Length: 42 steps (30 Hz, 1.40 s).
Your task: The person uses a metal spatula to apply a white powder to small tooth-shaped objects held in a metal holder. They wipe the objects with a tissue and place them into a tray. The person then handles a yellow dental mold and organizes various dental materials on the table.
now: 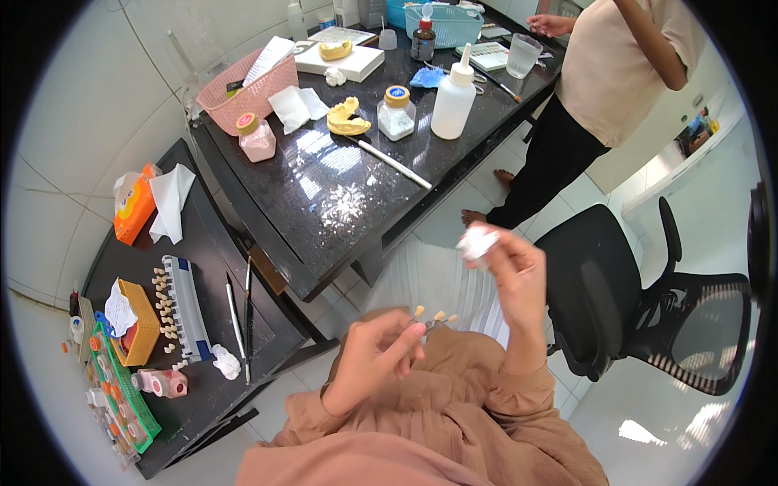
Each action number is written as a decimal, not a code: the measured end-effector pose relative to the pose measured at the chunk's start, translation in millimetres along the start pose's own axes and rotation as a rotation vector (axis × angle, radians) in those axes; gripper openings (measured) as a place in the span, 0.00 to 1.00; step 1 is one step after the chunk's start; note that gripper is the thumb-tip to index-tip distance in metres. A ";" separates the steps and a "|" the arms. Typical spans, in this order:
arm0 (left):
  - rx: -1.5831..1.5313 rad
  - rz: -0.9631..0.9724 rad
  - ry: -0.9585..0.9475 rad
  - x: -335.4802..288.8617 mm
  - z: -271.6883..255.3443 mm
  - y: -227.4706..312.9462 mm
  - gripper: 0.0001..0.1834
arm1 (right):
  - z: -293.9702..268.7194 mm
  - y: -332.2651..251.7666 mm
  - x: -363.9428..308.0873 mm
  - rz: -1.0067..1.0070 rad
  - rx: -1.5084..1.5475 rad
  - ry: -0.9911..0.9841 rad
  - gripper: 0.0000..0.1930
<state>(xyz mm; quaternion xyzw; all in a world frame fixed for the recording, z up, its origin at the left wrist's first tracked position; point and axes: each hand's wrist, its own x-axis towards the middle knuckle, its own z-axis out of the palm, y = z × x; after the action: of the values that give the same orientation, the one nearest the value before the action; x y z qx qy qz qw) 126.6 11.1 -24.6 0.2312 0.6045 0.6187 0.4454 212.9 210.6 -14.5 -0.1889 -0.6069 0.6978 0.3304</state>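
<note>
Above my lap, my left hand (381,347) pinches a few tooth shade tabs (438,317) by their metal stems. Their tooth-coloured tips fan out past the fingertips. Higher and to the right, my right hand (515,271) is closed on a crumpled white cotton wad (476,242), slightly blurred. The two hands are apart. On the left table lies a grey shade guide holder (186,308), with a row of tooth-shaped tabs (166,304) along its left side. A second cotton wad (226,362) rests by its lower end.
White powder (344,206) is spilled on the dark table, near a yellow dental cast (347,118), powder jars (396,113), a white squeeze bottle (455,97) and a pink basket (247,85). Another person (604,77) stands at the far right, behind a black chair (604,283).
</note>
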 end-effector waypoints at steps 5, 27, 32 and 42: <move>-0.069 0.013 0.041 -6.1 -17.2 3.1 0.13 | -14.3 -26.9 88.5 -0.353 -0.305 0.201 0.10; 0.293 0.271 0.617 -85.7 -44.8 19.8 0.12 | 161.6 -3.0 -60.9 0.009 -0.038 -0.720 0.23; 0.225 0.315 0.494 -104.2 -47.3 11.9 0.12 | 157.4 -7.5 -45.0 0.154 0.044 -0.868 0.11; 0.382 0.471 0.624 -114.1 -62.0 6.3 0.10 | 161.0 -18.7 -42.0 0.161 -0.039 -0.855 0.11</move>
<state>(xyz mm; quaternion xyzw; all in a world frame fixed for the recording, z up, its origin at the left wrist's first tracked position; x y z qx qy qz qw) 130.3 -116.4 0.1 0.2432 0.7444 0.6208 0.0373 140.0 66.2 28.8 0.0640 -0.6855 0.7252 -0.0099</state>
